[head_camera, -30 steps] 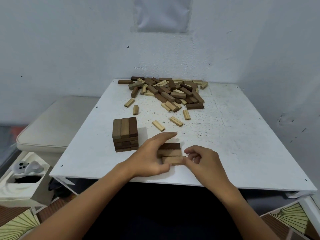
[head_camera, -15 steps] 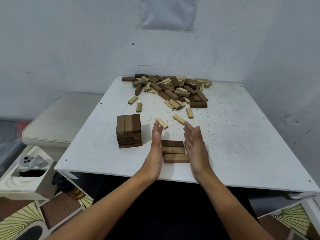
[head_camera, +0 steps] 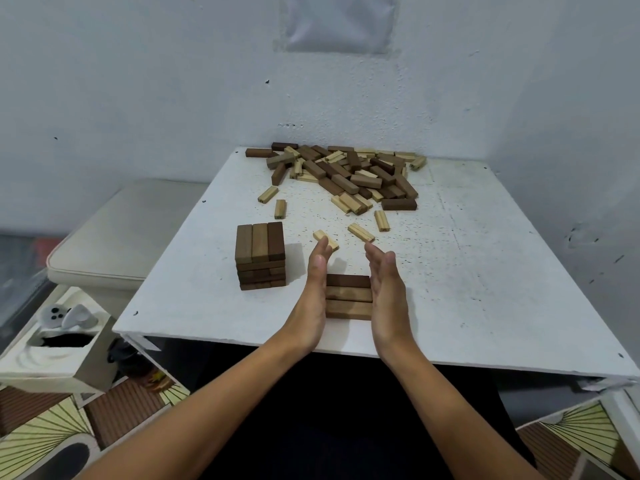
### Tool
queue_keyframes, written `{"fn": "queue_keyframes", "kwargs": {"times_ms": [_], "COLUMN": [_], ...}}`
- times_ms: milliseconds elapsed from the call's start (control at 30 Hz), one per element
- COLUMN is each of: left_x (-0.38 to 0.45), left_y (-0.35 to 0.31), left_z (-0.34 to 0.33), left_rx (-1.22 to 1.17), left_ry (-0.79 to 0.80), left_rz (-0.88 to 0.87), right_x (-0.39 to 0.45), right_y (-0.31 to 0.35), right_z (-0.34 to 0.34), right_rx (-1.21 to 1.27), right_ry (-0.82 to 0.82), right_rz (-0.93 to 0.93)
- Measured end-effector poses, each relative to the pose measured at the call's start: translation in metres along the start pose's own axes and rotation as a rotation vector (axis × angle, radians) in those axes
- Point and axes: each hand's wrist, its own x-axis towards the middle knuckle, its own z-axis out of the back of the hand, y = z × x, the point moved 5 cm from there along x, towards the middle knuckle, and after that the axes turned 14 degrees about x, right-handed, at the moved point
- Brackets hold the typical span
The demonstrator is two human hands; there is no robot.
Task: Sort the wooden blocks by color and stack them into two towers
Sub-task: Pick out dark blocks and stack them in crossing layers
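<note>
We cannot see the ends of the three brown blocks (head_camera: 349,298) behind our flat left hand (head_camera: 313,299) and right hand (head_camera: 387,299), nor the buried blocks in the pile (head_camera: 346,174).

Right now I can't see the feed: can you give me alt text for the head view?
Two flat hands, left hand and right hand, press against the ends of a row of three brown blocks near the front edge of a white table. A short brown tower stands to their left, and a mixed pile of brown and pale blocks lies at the far edge.
</note>
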Motion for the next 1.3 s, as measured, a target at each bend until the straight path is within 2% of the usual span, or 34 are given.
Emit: {"fn": "queue_keyframes", "kwargs": {"times_ms": [200,400,533,633,700,833,1033,1300], "left_x": [0.0,-0.001,-0.001,0.001,0.004,0.009,0.013,0.014], "left_y": [-0.004,-0.014,-0.017,-0.016,-0.013,-0.007,-0.004,-0.003], "left_z": [0.002,0.017,0.032,0.039,0.042,0.04,0.037,0.039], "left_rx": [0.034,0.294,0.712,0.926,1.0,1.085,1.149,1.114], "left_ry": [0.044,0.075,0.124,0.157,0.197,0.257,0.272,0.271], "left_rz": [0.008,-0.054,-0.221,-0.344,-0.359,-0.349,-0.348,-0.364], "right_x": [-0.001,0.004,0.014,0.017,0.019,0.021,0.027,0.028], "right_y": [0.0,0.011,0.026,0.029,0.027,0.026,0.024,0.021], "right_z": [0.002,0.013,0.032,0.04,0.043,0.044,0.043,0.045], "right_rx": [0.009,-0.04,-0.329,-0.62,-0.802,-1.022,-0.997,-0.976], "right_ry": [0.004,0.05,0.134,0.337,0.465,0.571,0.535,0.539], "right_rz": [0.007,0.049,0.089,0.084,0.046,0.009,0.059,0.102]}}
